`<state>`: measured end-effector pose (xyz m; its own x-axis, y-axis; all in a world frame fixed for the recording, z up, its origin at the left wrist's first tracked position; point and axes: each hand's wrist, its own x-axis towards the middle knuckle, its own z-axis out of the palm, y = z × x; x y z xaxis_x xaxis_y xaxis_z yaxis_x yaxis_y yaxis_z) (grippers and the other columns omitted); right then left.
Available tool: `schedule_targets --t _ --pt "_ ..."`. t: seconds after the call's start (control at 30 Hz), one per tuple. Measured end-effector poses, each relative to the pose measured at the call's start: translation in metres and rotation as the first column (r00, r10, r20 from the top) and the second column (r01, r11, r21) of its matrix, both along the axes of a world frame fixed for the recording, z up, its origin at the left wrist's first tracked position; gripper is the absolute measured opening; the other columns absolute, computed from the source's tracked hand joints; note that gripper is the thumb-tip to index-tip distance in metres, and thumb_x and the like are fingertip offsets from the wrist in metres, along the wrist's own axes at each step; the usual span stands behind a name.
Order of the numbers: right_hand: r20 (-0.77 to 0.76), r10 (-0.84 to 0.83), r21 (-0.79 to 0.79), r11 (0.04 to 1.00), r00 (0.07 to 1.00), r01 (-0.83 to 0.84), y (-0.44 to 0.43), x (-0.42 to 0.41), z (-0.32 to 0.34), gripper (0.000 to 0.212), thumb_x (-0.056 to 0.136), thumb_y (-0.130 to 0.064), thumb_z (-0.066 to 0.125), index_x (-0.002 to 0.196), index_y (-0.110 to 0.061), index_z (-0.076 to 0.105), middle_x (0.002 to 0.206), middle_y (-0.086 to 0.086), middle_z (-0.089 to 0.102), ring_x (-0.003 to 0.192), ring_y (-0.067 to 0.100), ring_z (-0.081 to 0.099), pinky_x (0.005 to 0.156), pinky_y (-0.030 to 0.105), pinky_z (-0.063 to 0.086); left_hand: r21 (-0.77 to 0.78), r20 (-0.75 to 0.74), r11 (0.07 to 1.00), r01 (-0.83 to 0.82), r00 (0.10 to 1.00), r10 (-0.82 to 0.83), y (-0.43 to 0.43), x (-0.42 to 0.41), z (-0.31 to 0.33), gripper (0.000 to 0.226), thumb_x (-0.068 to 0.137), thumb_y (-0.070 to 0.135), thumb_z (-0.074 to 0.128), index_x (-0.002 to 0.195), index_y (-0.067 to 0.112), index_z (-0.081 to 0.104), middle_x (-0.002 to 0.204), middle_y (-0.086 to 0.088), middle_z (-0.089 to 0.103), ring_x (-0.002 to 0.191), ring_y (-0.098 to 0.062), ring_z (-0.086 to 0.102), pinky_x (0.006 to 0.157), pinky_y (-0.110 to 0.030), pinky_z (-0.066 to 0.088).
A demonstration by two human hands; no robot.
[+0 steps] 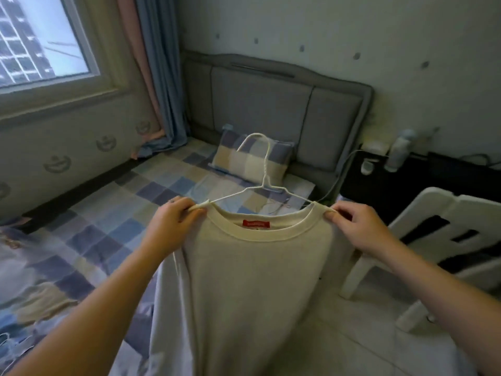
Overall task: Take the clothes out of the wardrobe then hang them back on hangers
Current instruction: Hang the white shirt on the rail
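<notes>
Beside bed point(108, 213), shirt point(244, 280) hangs stretched between left hand point(173, 221) and right hand point(357, 226) grips.

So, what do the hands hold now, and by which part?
The cream T-shirt, a white wire hanger in its neck. The left hand pinches its shoulder left of the collar, the right hand the shoulder right of it.

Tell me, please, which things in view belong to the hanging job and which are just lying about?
In the job: cream T-shirt; white wire hanger inside its neckline; left hand and right hand, each pinching a shoulder of it.
Lying about: checked pillow; patchwork bedspread; white plastic chair; blue curtain; white bottle.
</notes>
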<state>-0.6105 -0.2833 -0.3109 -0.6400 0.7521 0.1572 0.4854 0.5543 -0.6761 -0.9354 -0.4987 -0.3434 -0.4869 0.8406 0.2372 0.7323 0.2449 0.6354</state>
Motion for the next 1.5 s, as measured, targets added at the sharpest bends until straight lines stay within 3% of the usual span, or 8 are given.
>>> schedule_targets --t 0.37,0.47,0.73,0.87,1.0,1.2,1.3,1.5 --pt "-0.099 -0.438 0.145 0.882 0.893 0.449 0.108 0.210 0.069 0.015 0.093 -0.025 0.063 0.079 -0.026 0.066 0.075 -0.004 0.064 0.073 0.010 0.059 0.065 0.028 0.042 0.191 -0.056 0.900 0.392 0.920 -0.389 0.271 0.154 0.059 0.018 0.094 0.037 0.061 0.091 0.019 0.065 0.085 0.001 0.061 0.079 -0.011 0.057 0.072 -0.024 0.046" --pt "-0.151 -0.559 0.187 0.794 0.815 0.579 0.134 0.258 0.087 0.017 0.092 -0.021 0.065 0.076 -0.019 0.066 0.069 -0.004 0.063 0.068 0.011 0.056 0.067 0.026 0.041 0.272 -0.095 0.829 0.488 0.871 -0.481 0.341 0.200 0.079 0.015 0.094 0.030 0.064 0.082 0.022 0.061 0.075 0.008 0.056 0.073 -0.007 0.052 0.065 -0.011 0.036" --pt "-0.227 -0.805 0.341 0.462 0.549 0.818 0.171 0.370 0.160 0.023 0.092 -0.027 0.065 0.076 -0.011 0.064 0.068 0.013 0.060 0.064 0.014 0.050 0.064 0.040 0.044 0.400 -0.139 0.547 0.735 0.639 -0.757 0.520 0.336 0.150 0.018 0.094 0.028 0.066 0.079 0.021 0.059 0.069 0.010 0.053 0.068 -0.016 0.051 0.060 -0.017 0.033" --pt "-0.256 -0.879 0.413 0.278 0.403 0.867 0.165 0.412 0.201 0.022 0.093 -0.029 0.063 0.076 -0.015 0.064 0.065 0.007 0.058 0.060 0.009 0.049 0.058 0.032 0.037 0.441 -0.166 0.373 0.816 0.483 -0.860 0.589 0.417 0.187 0.033 0.089 0.044 0.054 0.082 0.014 0.064 0.074 0.000 0.060 0.071 -0.015 0.054 0.061 -0.013 0.035" --pt "-0.251 -0.939 0.463 0.097 0.235 0.881 0.149 0.449 0.234 0.018 0.094 -0.029 0.061 0.082 -0.017 0.067 0.070 0.004 0.062 0.064 0.016 0.055 0.061 0.033 0.042 0.486 -0.174 0.212 0.848 0.331 -0.927 0.633 0.507 0.217 0.028 0.089 0.044 0.052 0.076 0.019 0.059 0.071 0.002 0.058 0.070 -0.019 0.057 0.060 -0.031 0.037" --pt "-0.182 -0.983 0.581 -0.127 -0.024 0.804 0.115 0.493 0.289 0.030 0.094 -0.026 0.061 0.066 -0.028 0.051 0.059 -0.010 0.050 0.059 0.007 0.048 0.057 0.032 0.036 0.498 -0.254 0.068 0.865 0.220 -0.942 0.662 0.647 0.262 0.027 0.098 0.037 0.055 0.084 0.015 0.062 0.087 -0.006 0.064 0.083 -0.026 0.059 0.070 -0.034 0.041" --pt "-0.174 -0.973 0.615 -0.227 -0.150 0.755 0.095 0.518 0.312 0.030 0.094 -0.028 0.060 0.067 -0.018 0.055 0.061 -0.003 0.053 0.063 0.020 0.052 0.062 0.040 0.042 0.522 -0.295 -0.017 0.853 0.162 -0.942 0.658 0.710 0.289 0.027 0.098 0.038 0.054 0.090 0.015 0.064 0.092 -0.007 0.063 0.087 -0.026 0.057 0.073 -0.035 0.042" --pt "-0.217 -0.944 0.655 -0.329 -0.248 0.680 0.057 0.569 0.357 0.022 0.095 -0.033 0.057 0.087 -0.015 0.066 0.073 -0.001 0.063 0.071 0.016 0.058 0.068 0.044 0.050 0.583 -0.340 -0.149 0.799 0.073 -0.938 0.640 0.831 0.340 0.026 0.099 0.039 0.052 0.089 0.017 0.062 0.088 -0.005 0.060 0.082 -0.025 0.056 0.066 -0.035 0.041"
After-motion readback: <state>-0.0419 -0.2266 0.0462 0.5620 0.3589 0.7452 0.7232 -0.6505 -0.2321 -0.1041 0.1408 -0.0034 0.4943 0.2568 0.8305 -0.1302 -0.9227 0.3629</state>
